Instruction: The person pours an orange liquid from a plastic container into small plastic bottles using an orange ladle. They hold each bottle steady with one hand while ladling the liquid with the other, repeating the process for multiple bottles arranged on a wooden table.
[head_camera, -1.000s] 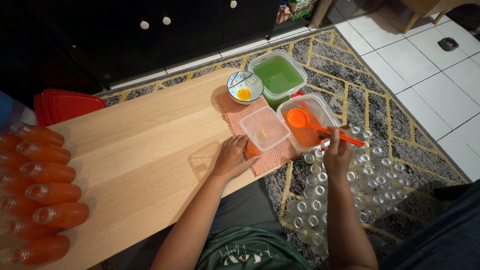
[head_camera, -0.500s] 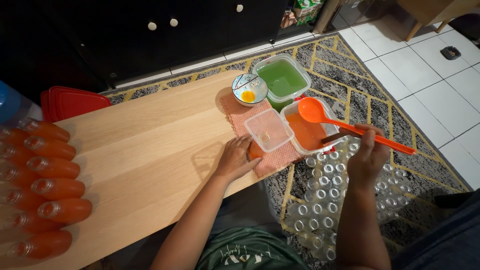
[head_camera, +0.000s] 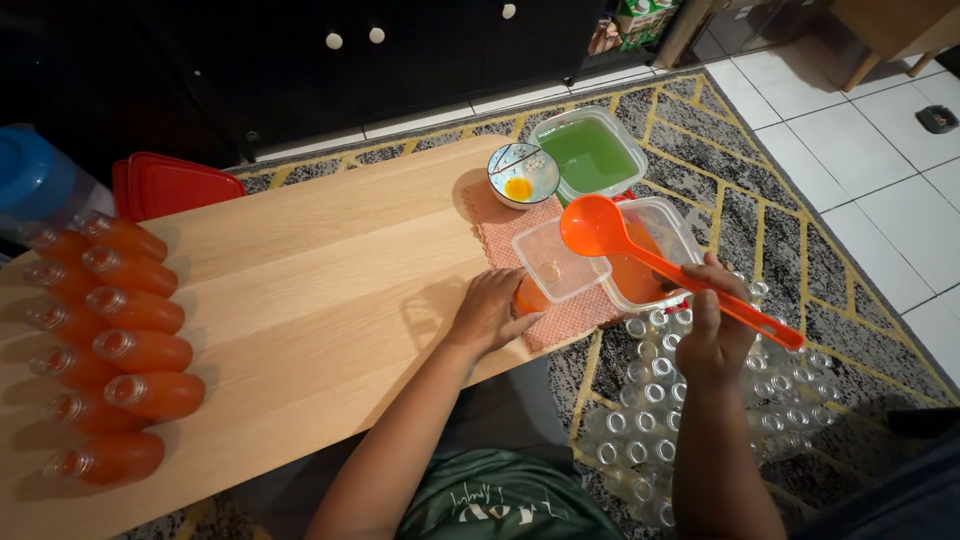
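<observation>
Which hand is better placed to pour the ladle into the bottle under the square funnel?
Right: the right hand grips the orange ladle, bowl raised beside the funnel. The left hand steadies the orange bottle.

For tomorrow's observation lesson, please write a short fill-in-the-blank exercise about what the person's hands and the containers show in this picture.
1. The right hand holds an orange ____ by its handle.
2. The left hand grips a small bottle filled with ____ liquid.
3. The rectangular tub beside the small bowl holds ____ liquid.
4. The filled bottles at the table's left end lie on their ____.

Missing words: ladle; orange; green; sides
</observation>
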